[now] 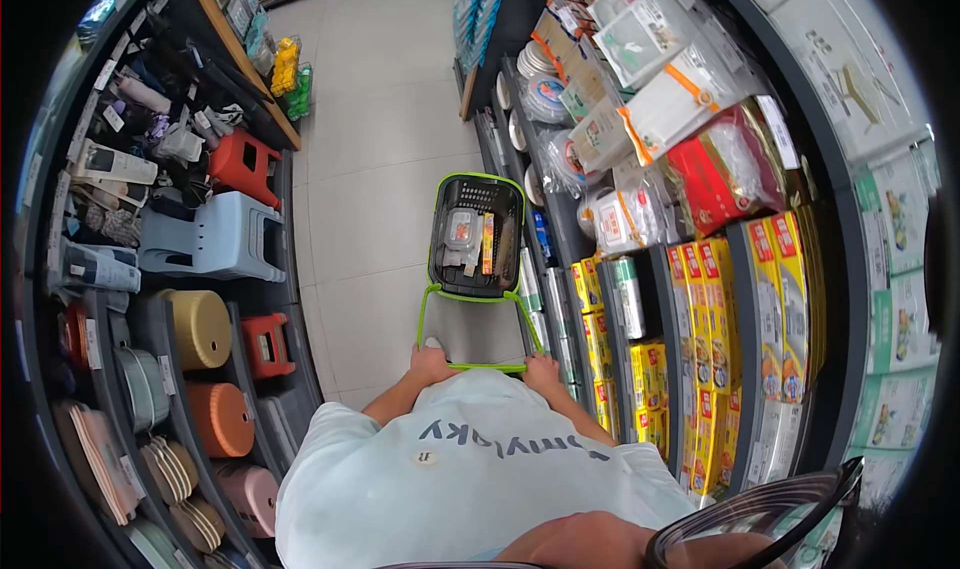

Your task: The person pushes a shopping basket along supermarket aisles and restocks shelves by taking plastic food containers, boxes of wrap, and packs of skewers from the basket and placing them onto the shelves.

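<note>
My left hand is wrapped round the left end of a green handle bar in front of my light shirt. At the bar's right end, my right hand grips it too. The handle joins a black shopping basket with a green rim, out ahead of me over the floor. Inside the basket lie a clear plastic container pack, a narrow yellow box and other small items I cannot make out.
Shelves line both sides of the tiled aisle. On the left are a blue-grey stool, a red stool and round stools. Yellow boxes and bagged disposable tableware fill the right. Small yellow items hang farther ahead.
</note>
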The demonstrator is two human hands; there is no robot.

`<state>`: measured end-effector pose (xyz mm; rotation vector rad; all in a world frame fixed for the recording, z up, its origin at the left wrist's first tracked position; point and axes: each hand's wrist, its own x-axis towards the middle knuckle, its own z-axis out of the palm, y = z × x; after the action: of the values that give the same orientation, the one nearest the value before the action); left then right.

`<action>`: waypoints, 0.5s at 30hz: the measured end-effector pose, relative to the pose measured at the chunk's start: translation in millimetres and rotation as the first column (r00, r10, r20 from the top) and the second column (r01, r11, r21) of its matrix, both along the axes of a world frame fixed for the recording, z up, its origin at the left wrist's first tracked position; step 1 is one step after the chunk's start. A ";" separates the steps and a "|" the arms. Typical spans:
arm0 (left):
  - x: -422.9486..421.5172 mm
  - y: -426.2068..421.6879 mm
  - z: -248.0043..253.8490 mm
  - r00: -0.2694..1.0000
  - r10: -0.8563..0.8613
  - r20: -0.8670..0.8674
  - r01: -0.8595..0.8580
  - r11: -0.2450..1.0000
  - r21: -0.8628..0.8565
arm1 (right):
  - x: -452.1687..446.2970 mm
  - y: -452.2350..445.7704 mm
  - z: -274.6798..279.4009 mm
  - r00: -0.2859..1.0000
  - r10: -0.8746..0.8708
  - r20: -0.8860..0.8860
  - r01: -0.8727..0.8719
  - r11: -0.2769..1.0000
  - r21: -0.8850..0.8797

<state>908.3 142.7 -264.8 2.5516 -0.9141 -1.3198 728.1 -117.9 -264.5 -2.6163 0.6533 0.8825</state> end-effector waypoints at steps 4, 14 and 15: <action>38.3 9.9 9.9 0.993 0.061 0.103 -0.069 0.994 0.081 | 47.3 -4.7 -29.3 0.998 0.056 0.043 -0.060 0.993 0.098; 138.9 -43.0 0.8 0.922 0.217 0.322 -0.227 0.974 -0.007 | 205.8 -90.1 -42.1 0.988 0.144 -0.052 -0.120 0.939 0.322; 144.9 -52.3 3.6 0.921 0.219 0.323 -0.234 0.972 0.008 | 218.5 -103.4 -52.5 0.979 0.190 -0.080 -0.152 0.927 0.342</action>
<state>1053.2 90.3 -261.2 2.8571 -0.6078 -0.8884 946.6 -221.3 -317.0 -2.3534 0.2703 1.0920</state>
